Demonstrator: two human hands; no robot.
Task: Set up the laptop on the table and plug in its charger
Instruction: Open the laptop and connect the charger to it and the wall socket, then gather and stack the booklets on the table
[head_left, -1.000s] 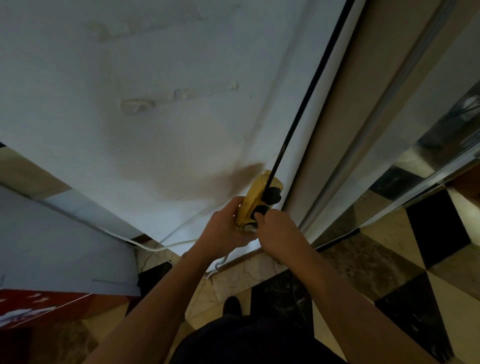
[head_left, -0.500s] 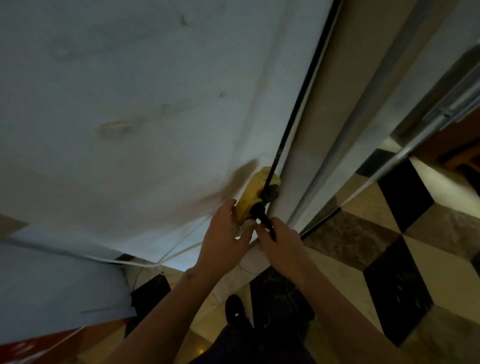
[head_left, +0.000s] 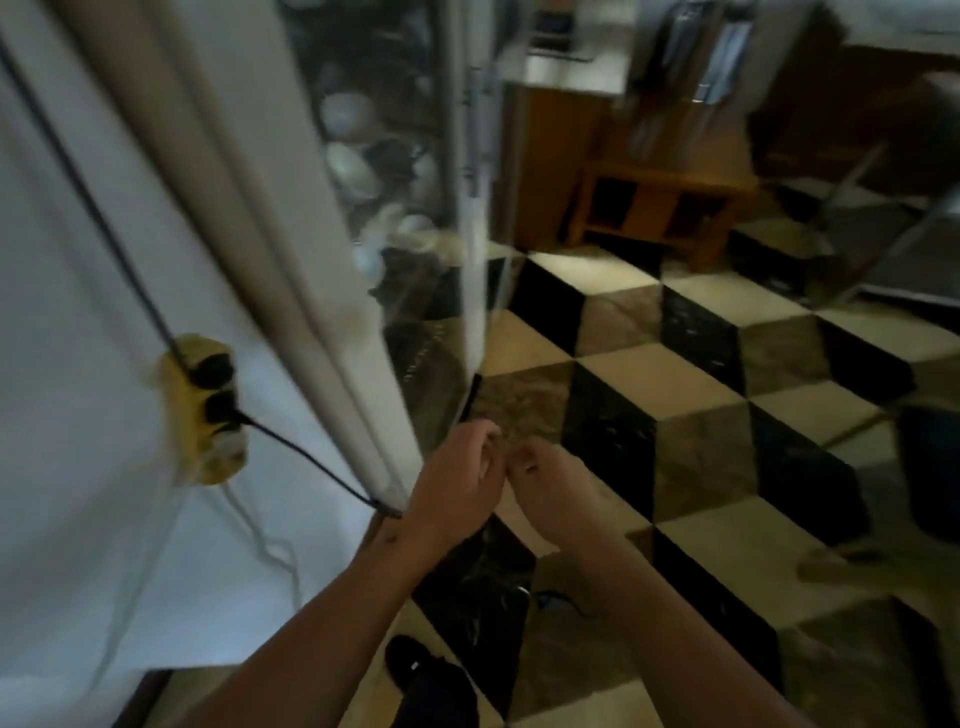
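Note:
A yellow power strip (head_left: 205, 415) hangs on the white wall at the left, with two black plugs in it. From the lower plug (head_left: 221, 407) a thin black charger cable (head_left: 311, 462) sags down to the right and vanishes behind my left wrist. My left hand (head_left: 457, 488) and my right hand (head_left: 550, 499) hover close together over the floor, well right of the strip, fingers loosely curled. Motion blur hides whether either holds anything. A second black cable (head_left: 88, 202) climbs the wall from the upper plug. No laptop is in view.
A glass-fronted cabinet (head_left: 467, 218) with bowls inside stands just behind my hands. A low wooden table (head_left: 654, 208) sits at the back. The floor is checkered tile (head_left: 701, 405). A dark bin (head_left: 930, 467) and a sandal (head_left: 836, 566) are at the right, my shoe (head_left: 415, 665) below.
Both hands have left the yellow power strip and moved right and down; a plug with its cable now sits in the lower socket. The view has swung right, showing cabinet and floor.

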